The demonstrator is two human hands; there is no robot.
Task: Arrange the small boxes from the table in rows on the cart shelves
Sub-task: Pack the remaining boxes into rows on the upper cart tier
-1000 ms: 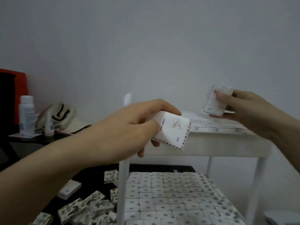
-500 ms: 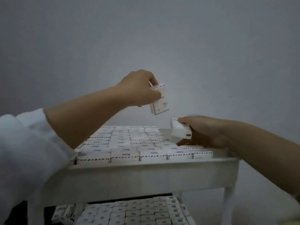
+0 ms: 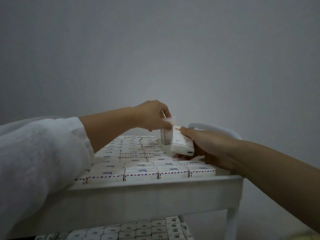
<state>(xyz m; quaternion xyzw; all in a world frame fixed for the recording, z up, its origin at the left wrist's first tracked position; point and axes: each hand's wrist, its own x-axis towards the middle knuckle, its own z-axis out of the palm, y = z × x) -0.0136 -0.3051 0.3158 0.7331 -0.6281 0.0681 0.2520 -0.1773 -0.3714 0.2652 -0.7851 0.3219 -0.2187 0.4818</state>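
Fingers of our left hand point(image 3: 152, 115) pinch an upright box point(image 3: 165, 135), and fingers of our right hand point(image 3: 209, 146) pinch a tilted box point(image 3: 181, 144) just beside it, nearer the top shelf point(image 3: 155, 189).

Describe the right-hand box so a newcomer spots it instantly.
Find the white cart's top shelf, tiled with flat rows of boxes. Near its far right, the right hand grips one box. It alone is tilted, off the rows, beside the upright box in the left hand.
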